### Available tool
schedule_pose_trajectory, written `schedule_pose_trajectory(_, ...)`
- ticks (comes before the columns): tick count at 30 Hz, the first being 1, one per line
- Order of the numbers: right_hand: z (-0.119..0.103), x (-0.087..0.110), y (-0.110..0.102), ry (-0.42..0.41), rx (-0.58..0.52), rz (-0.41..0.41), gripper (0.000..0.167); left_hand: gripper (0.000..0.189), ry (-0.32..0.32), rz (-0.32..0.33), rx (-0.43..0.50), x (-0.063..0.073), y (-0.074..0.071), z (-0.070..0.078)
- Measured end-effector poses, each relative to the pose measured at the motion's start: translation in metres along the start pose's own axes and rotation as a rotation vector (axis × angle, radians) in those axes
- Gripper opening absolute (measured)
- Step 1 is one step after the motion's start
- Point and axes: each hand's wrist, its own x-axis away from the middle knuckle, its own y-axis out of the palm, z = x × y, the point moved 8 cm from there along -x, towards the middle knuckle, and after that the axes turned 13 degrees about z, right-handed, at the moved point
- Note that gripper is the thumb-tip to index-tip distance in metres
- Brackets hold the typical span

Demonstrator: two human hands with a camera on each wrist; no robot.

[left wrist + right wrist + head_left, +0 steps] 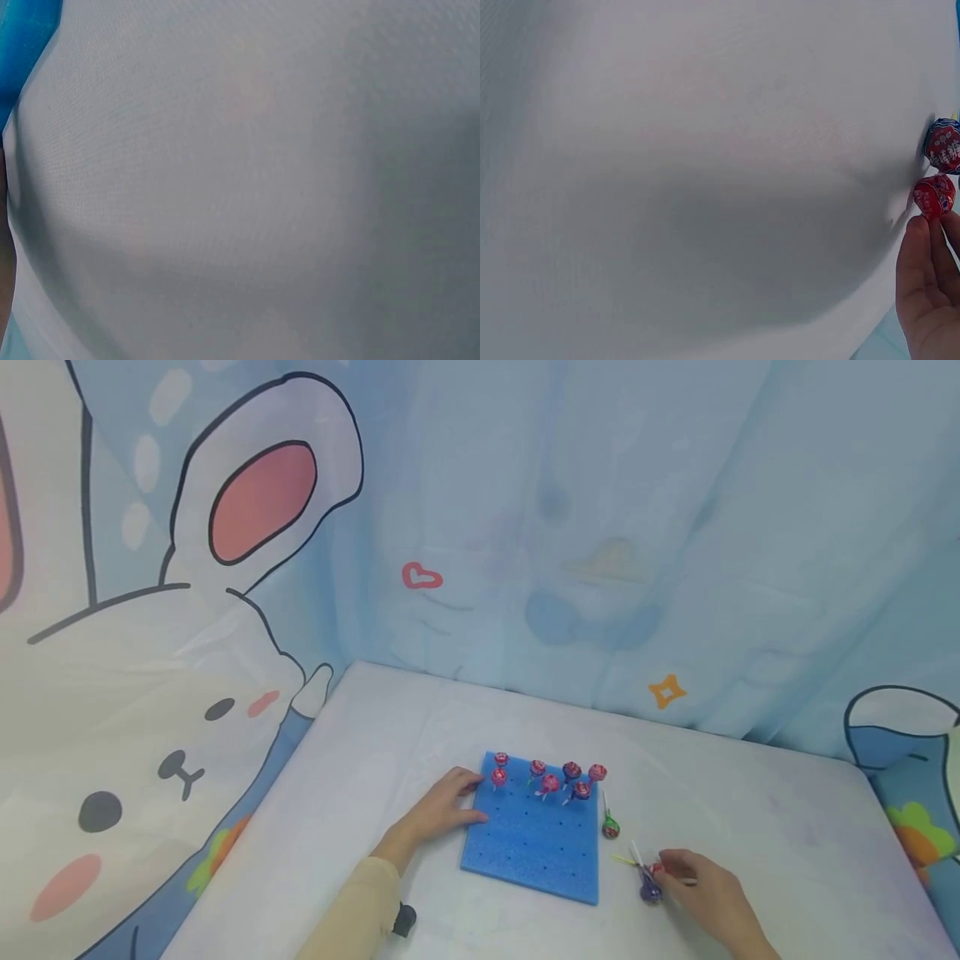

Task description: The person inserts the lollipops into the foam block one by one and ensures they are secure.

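Note:
A blue foam board (pixel 525 847) with small holes lies on the table. Several red and purple lollipops (pixel 550 783) stand with their sticks in its far part. My left hand (pixel 442 807) rests on the board's left edge, fingers loosely extended. To the right of the board, my right hand (pixel 708 893) pinches a red-wrapped lollipop (pixel 934 196) at its fingertips. Right beside that one, a purple lollipop (pixel 651 892) lies on the table. The left wrist view catches only a corner of the board (pixel 26 45) and bare tabletop.
A green lollipop (pixel 611 828) lies by the board's right edge. A yellow stick (pixel 624 860) pokes out near the purple lollipop. Close to the left sleeve sits a small black object (pixel 404 920). A printed curtain (pixel 480 527) hangs behind the white table (pixel 390 710).

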Motion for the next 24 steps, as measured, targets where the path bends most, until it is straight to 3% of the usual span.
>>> schedule_pose_trajectory(10,0.009,-0.005,0.009,0.001,0.026,0.017,0.05,0.065,0.002,-0.001,-0.02,-0.001,-0.001,0.001)
schedule_pose_trajectory(13,0.013,-0.006,0.01,0.039,0.002,0.016,0.053,0.066,-0.002,-0.003,-0.032,0.0,0.0,0.001)
schedule_pose_trajectory(16,0.015,-0.008,0.008,0.066,-0.042,0.047,0.054,0.066,-0.002,-0.001,-0.034,0.0,0.0,0.0)
schedule_pose_trajectory(20,0.008,-0.009,-0.003,0.041,-0.121,0.135,0.048,0.066,-0.002,0.002,-0.03,0.0,-0.001,0.0)
schedule_pose_trajectory(24,0.0,-0.006,-0.009,0.072,-0.243,0.143,0.054,0.066,-0.007,0.0,-0.028,0.0,0.0,0.0)
